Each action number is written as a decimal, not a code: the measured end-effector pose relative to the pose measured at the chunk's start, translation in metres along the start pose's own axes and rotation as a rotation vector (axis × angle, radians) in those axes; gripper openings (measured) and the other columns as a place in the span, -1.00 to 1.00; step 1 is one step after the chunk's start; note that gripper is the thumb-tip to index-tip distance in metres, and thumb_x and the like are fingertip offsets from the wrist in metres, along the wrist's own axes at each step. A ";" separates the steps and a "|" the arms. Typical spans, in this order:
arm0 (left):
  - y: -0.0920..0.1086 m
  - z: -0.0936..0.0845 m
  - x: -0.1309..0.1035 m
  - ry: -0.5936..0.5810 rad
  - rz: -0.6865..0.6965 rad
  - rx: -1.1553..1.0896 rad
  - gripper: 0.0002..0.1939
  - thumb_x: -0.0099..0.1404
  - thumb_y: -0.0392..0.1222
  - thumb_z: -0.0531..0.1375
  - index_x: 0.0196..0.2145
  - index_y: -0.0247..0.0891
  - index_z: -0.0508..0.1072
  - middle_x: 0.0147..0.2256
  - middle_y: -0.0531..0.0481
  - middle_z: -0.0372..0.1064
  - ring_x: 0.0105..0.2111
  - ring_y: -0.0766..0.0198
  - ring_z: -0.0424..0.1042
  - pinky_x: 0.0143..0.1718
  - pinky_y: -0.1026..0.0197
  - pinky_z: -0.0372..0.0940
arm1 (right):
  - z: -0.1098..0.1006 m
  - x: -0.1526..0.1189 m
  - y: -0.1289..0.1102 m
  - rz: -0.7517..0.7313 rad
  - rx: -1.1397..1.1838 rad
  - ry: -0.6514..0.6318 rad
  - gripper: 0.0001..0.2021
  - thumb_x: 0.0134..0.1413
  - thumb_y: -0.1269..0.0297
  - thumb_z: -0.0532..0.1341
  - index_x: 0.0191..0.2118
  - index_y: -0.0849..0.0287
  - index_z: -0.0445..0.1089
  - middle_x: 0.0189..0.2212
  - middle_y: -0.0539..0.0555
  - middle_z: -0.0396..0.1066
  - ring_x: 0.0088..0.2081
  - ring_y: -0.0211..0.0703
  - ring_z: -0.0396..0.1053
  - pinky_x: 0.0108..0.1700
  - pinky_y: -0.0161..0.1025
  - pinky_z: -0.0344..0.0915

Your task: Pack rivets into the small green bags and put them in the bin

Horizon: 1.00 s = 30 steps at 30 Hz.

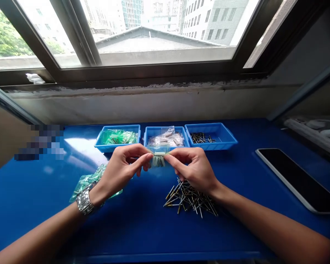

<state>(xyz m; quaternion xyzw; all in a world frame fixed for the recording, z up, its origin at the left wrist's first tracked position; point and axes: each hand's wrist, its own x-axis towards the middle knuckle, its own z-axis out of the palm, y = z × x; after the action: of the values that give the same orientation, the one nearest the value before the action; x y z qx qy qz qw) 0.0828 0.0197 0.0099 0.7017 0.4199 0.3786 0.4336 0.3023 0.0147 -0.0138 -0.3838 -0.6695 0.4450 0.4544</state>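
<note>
Because the left hand (123,165) and right hand (197,167) pinch opposite sides, the small bag (158,160) hangs above the counter (137,231)

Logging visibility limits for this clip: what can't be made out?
Head view:
Translucent bag: contents too small to count; fingertips cover parts of its sides.
Green bags: partly behind the left hand and wristwatch.
Blind rivets: some behind the right hand.
Smartphone: one corner cut off by the right edge.
Mosaic patch: hides what lies beneath.
</note>
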 end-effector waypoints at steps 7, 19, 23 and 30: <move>-0.010 0.001 -0.003 0.080 -0.028 -0.040 -0.81 0.32 -0.13 0.36 -0.37 -0.32 0.59 -0.48 0.00 0.48 -0.55 0.40 0.40 -0.57 0.44 0.32 | 0.003 0.000 0.003 0.054 0.002 0.001 -0.75 0.25 0.22 0.33 -0.43 0.24 0.57 -0.72 -0.09 0.30 -0.74 -0.43 0.17 -0.69 -0.42 0.11; -0.017 0.003 -0.010 0.066 -0.117 -0.154 -0.77 0.37 -0.06 0.32 -0.27 -0.31 0.50 -0.57 0.06 0.43 -0.64 0.39 0.36 -0.65 0.40 0.31 | 0.004 0.001 0.003 0.088 0.023 0.008 -0.78 0.23 0.19 0.35 -0.34 0.25 0.61 -0.75 -0.11 0.26 -0.76 -0.43 0.12 -0.73 -0.43 0.06; -0.017 0.005 -0.011 0.068 -0.120 -0.161 -0.77 0.37 -0.06 0.32 -0.28 -0.30 0.48 -0.59 0.06 0.42 -0.64 0.38 0.39 -0.65 0.41 0.30 | 0.004 -0.001 0.007 0.100 0.089 0.036 -0.82 0.18 0.20 0.39 -0.23 0.22 0.63 -0.74 -0.11 0.30 -0.77 -0.42 0.15 -0.75 -0.44 0.10; -0.018 0.007 -0.014 0.104 -0.031 -0.149 -0.83 0.42 -0.13 0.28 -0.26 -0.30 0.46 -0.54 0.03 0.52 -0.62 0.37 0.44 -0.60 0.37 0.36 | 0.003 -0.004 0.012 0.107 0.177 0.006 -0.80 0.21 0.23 0.38 -0.10 0.17 0.65 -0.60 -0.01 0.52 -0.74 -0.36 0.35 -0.72 -0.44 0.26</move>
<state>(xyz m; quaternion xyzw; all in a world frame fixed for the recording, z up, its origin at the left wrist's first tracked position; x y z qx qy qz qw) 0.0793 0.0093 -0.0112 0.6406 0.4232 0.4379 0.4678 0.3016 0.0143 -0.0268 -0.3788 -0.6048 0.5247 0.4641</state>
